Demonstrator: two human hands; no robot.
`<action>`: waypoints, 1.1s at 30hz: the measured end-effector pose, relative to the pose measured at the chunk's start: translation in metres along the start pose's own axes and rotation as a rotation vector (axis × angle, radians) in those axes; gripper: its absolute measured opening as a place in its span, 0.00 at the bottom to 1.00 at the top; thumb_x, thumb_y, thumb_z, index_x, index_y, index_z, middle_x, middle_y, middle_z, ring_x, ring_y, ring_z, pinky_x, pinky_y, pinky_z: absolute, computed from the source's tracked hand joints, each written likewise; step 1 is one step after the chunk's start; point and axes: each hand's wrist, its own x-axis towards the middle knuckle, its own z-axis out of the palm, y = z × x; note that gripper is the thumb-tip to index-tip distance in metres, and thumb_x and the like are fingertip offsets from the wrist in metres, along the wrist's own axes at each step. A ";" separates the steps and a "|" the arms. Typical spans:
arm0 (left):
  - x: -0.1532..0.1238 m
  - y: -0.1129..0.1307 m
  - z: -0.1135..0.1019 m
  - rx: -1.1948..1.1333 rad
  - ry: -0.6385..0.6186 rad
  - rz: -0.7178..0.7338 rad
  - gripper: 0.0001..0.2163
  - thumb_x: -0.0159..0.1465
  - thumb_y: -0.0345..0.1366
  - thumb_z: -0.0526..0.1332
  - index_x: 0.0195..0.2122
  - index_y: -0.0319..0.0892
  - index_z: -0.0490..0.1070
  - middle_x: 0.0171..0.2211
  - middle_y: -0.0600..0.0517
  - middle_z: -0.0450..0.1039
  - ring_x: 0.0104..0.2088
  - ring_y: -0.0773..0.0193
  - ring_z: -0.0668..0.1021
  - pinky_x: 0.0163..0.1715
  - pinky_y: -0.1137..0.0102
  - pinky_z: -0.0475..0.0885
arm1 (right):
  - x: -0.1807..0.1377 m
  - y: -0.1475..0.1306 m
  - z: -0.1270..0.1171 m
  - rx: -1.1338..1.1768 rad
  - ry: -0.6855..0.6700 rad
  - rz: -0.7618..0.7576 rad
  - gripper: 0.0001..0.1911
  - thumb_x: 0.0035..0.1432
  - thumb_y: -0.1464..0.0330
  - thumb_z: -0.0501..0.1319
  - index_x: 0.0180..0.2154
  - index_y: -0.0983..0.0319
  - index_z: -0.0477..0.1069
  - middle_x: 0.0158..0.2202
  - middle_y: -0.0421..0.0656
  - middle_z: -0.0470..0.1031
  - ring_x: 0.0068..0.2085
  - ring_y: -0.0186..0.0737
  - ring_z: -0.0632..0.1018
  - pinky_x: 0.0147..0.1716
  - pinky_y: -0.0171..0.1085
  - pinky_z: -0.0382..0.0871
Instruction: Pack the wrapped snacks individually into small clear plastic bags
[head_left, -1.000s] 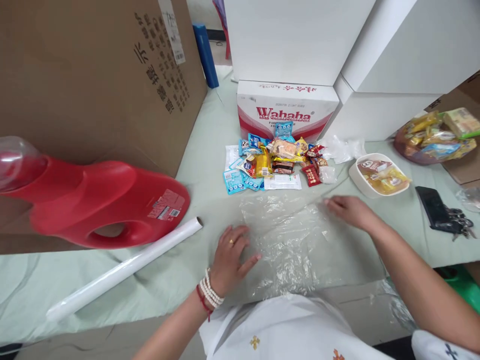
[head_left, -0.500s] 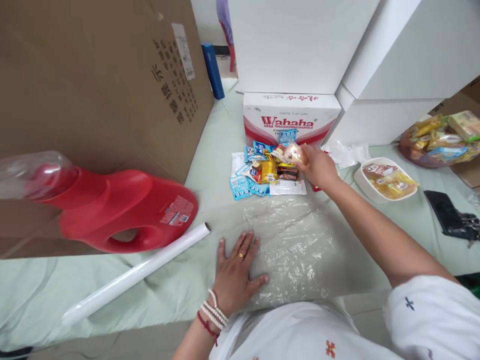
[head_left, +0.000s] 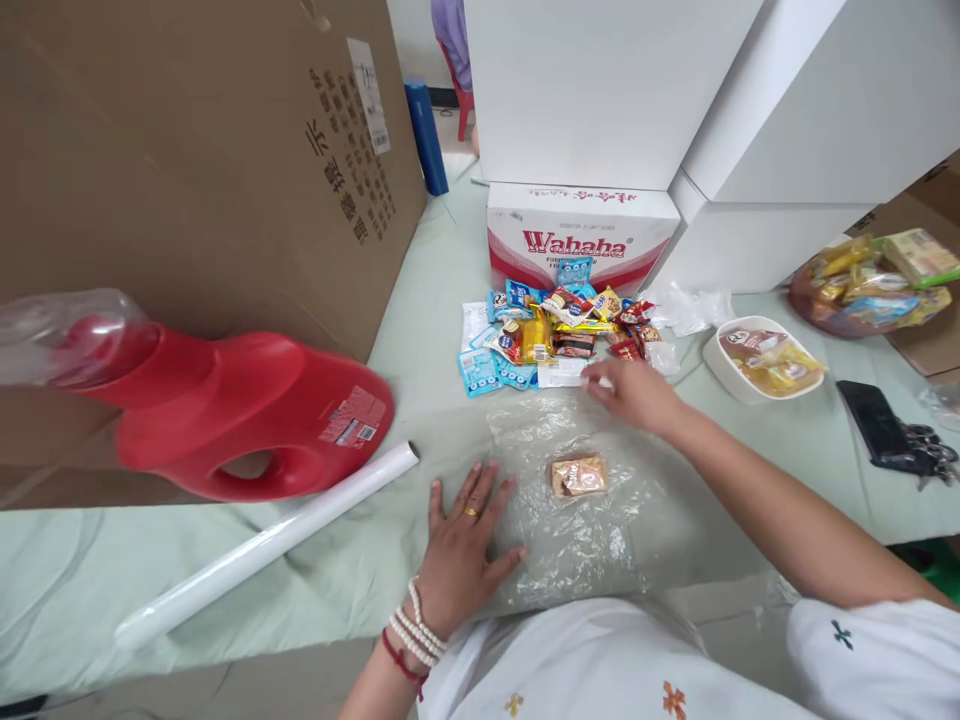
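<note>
A sheet of clear plastic film (head_left: 592, 500) lies spread on the pale green cloth in front of me. One wrapped snack (head_left: 577, 475) in brownish packaging lies on the middle of the film. My left hand (head_left: 465, 535) lies flat and open on the film's left edge, fingers spread. My right hand (head_left: 634, 392) hovers over the film's far edge, fingers loosely curled, its fingertips at a white packet (head_left: 562, 372) at the front of a pile of small snack packets (head_left: 555, 325). I cannot see anything held in it.
A red detergent jug (head_left: 240, 415) lies on its side at left, with a white roll (head_left: 262, 545) in front of it. A big cardboard box (head_left: 187, 170), a Wahaha carton (head_left: 581, 235), a white bowl of snacks (head_left: 765, 360), a phone (head_left: 870, 420) and keys (head_left: 930, 458) surround the spot.
My right hand went to the snack pile, took a wrapped snack, and the snack now lies on the film. The hand has drawn back to the pile's near edge. My left hand barely shifted.
</note>
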 end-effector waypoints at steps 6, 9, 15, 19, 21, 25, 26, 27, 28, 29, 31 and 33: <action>-0.013 0.004 -0.006 0.031 0.015 -0.012 0.33 0.67 0.47 0.62 0.71 0.45 0.58 0.73 0.39 0.56 0.73 0.42 0.59 0.71 0.40 0.37 | 0.109 0.035 -0.019 -0.175 0.244 0.230 0.28 0.68 0.57 0.59 0.64 0.63 0.67 0.59 0.57 0.73 0.54 0.56 0.77 0.48 0.44 0.70; -0.016 0.010 -0.017 0.040 0.111 -0.027 0.30 0.68 0.40 0.61 0.70 0.42 0.59 0.74 0.38 0.53 0.75 0.44 0.52 0.71 0.43 0.41 | 0.133 0.030 -0.015 -0.203 0.129 0.212 0.32 0.65 0.54 0.62 0.64 0.63 0.67 0.58 0.58 0.73 0.52 0.57 0.78 0.47 0.45 0.71; -0.014 0.006 -0.017 0.040 0.056 0.063 0.28 0.69 0.37 0.59 0.71 0.43 0.59 0.70 0.43 0.64 0.72 0.49 0.61 0.73 0.46 0.34 | 0.094 0.030 -0.019 -0.201 0.330 0.182 0.24 0.63 0.62 0.60 0.58 0.63 0.72 0.56 0.56 0.73 0.48 0.57 0.79 0.43 0.46 0.72; -0.017 -0.007 -0.005 -0.016 0.081 0.018 0.26 0.70 0.33 0.58 0.70 0.42 0.59 0.69 0.41 0.65 0.69 0.50 0.66 0.72 0.46 0.45 | 0.026 0.063 -0.007 -0.004 0.403 0.033 0.24 0.61 0.61 0.61 0.57 0.62 0.73 0.52 0.52 0.75 0.46 0.52 0.78 0.44 0.45 0.73; -0.021 -0.009 -0.007 -0.071 0.150 -0.010 0.28 0.69 0.29 0.56 0.71 0.43 0.57 0.70 0.40 0.62 0.70 0.52 0.65 0.71 0.47 0.53 | -0.008 0.086 0.005 0.079 0.350 0.026 0.24 0.61 0.59 0.60 0.56 0.62 0.74 0.50 0.51 0.76 0.37 0.46 0.78 0.41 0.45 0.74; -0.030 0.000 -0.027 -0.257 0.128 0.108 0.34 0.65 0.23 0.53 0.73 0.44 0.52 0.72 0.40 0.59 0.73 0.51 0.59 0.71 0.43 0.52 | -0.078 0.111 0.025 0.120 0.323 0.133 0.26 0.64 0.54 0.60 0.58 0.60 0.73 0.61 0.57 0.68 0.26 0.35 0.74 0.36 0.47 0.76; -0.032 0.003 -0.031 -0.301 0.076 0.174 0.35 0.64 0.24 0.54 0.73 0.44 0.52 0.72 0.40 0.59 0.73 0.50 0.60 0.71 0.42 0.51 | -0.097 0.110 0.027 0.128 0.327 0.123 0.27 0.65 0.53 0.60 0.59 0.59 0.72 0.63 0.58 0.66 0.28 0.37 0.75 0.37 0.47 0.77; -0.034 0.006 -0.034 -0.329 0.022 0.236 0.34 0.64 0.27 0.56 0.73 0.44 0.52 0.71 0.40 0.60 0.73 0.50 0.60 0.71 0.41 0.50 | -0.118 0.104 0.029 0.140 0.319 0.087 0.27 0.65 0.53 0.61 0.61 0.57 0.70 0.64 0.57 0.65 0.33 0.40 0.78 0.38 0.46 0.78; -0.036 0.008 -0.035 -0.335 -0.022 0.285 0.33 0.65 0.30 0.58 0.72 0.44 0.53 0.71 0.40 0.60 0.72 0.49 0.62 0.71 0.41 0.50 | -0.139 0.096 0.031 0.169 0.276 0.015 0.28 0.66 0.53 0.62 0.63 0.55 0.68 0.64 0.56 0.66 0.41 0.45 0.80 0.40 0.46 0.78; -0.037 0.009 -0.033 -0.321 -0.052 0.318 0.32 0.65 0.34 0.60 0.71 0.44 0.55 0.70 0.40 0.62 0.71 0.49 0.63 0.71 0.42 0.50 | -0.159 0.086 0.035 0.203 0.185 -0.084 0.29 0.65 0.54 0.63 0.65 0.53 0.66 0.64 0.54 0.67 0.49 0.49 0.79 0.44 0.46 0.78; -0.039 0.008 -0.027 -0.264 -0.060 0.343 0.28 0.66 0.37 0.64 0.67 0.45 0.62 0.68 0.40 0.66 0.70 0.49 0.66 0.72 0.43 0.50 | -0.195 0.065 0.049 0.196 -0.026 -0.263 0.34 0.63 0.53 0.66 0.67 0.51 0.64 0.65 0.52 0.67 0.62 0.54 0.73 0.56 0.50 0.74; -0.038 0.006 -0.020 -0.237 -0.036 0.337 0.17 0.68 0.35 0.63 0.57 0.46 0.72 0.64 0.43 0.72 0.67 0.51 0.70 0.72 0.46 0.52 | -0.219 0.050 0.067 0.140 -0.083 -0.330 0.27 0.65 0.58 0.65 0.64 0.50 0.68 0.64 0.50 0.70 0.64 0.54 0.71 0.61 0.53 0.70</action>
